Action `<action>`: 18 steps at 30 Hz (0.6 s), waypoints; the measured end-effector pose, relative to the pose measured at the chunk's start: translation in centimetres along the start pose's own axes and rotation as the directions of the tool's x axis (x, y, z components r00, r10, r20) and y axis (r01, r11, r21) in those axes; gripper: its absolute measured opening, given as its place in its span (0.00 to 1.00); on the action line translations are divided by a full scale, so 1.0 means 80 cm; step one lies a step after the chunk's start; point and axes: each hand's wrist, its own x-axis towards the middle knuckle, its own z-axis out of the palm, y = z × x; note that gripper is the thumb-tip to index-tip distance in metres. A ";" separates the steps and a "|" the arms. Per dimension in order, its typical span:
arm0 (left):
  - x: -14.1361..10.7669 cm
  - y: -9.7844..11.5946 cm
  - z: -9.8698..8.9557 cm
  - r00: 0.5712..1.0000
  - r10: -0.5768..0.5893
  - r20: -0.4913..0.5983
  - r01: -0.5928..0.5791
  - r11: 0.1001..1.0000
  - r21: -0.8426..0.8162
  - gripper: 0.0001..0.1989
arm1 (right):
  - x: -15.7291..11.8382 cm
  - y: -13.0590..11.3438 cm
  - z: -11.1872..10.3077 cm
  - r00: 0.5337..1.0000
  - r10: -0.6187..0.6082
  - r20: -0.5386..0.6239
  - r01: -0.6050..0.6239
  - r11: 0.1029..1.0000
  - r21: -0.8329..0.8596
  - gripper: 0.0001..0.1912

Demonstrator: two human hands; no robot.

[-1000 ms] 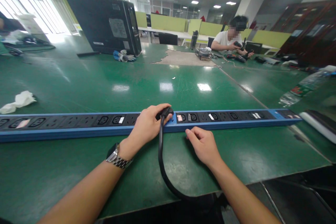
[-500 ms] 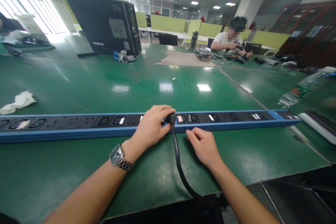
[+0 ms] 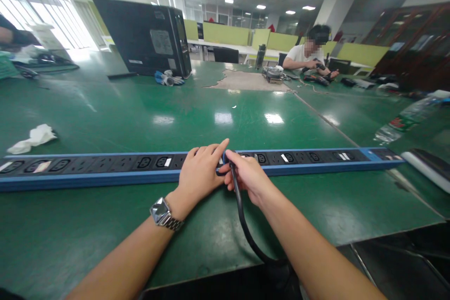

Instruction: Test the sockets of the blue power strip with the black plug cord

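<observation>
A long blue power strip (image 3: pixel 116 179) with black sockets lies across the green table in front of me. My left hand (image 3: pixel 202 168), with a watch on its wrist, is laid over the strip's middle. Its fingers reach toward the far edge and its thumb toward the near side, while the index finger is raised. Right beside it, my right hand (image 3: pixel 249 173) closes around the top end of a thick black power cable (image 3: pixel 242 218). That cable end meets the strip between my hands, and my fingers partly hide it. From there the cable bends down to the table's near edge.
A black computer case (image 3: pixel 147 40) stands at the back left beside gloves (image 3: pixel 168 78). Crumpled tissue (image 3: pixel 33 139) lies left, a plastic bottle (image 3: pixel 404 119) right. Across the table a person (image 3: pixel 309 51) handles tools. Another person's arm (image 3: pixel 16 35) shows far left.
My right hand has moved left and up from beside the cable and taken hold of its top end. My left hand has let go of that end and now lies on the strip.
</observation>
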 end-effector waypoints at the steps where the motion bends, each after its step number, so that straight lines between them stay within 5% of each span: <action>1: 0.000 -0.001 0.000 1.000 0.012 -0.001 -0.012 1.000 -0.020 0.34 | 0.002 0.000 0.001 1.000 -0.004 -0.016 0.004 1.000 -0.014 0.24; 10: -0.002 -0.004 0.003 0.999 0.042 -0.017 -0.043 0.997 -0.062 0.23 | 0.001 0.037 0.002 0.983 -0.161 -0.089 0.162 0.987 0.006 0.21; 14: -0.002 -0.005 0.004 0.999 0.042 -0.021 -0.043 0.997 -0.068 0.25 | -0.017 -0.014 -0.004 0.969 -0.228 -0.097 0.244 0.942 0.229 0.20; 18: -0.002 -0.006 0.003 0.999 0.045 -0.018 -0.046 0.995 -0.089 0.31 | -0.055 -0.075 -0.049 0.911 -0.365 -0.194 0.410 0.859 0.308 0.21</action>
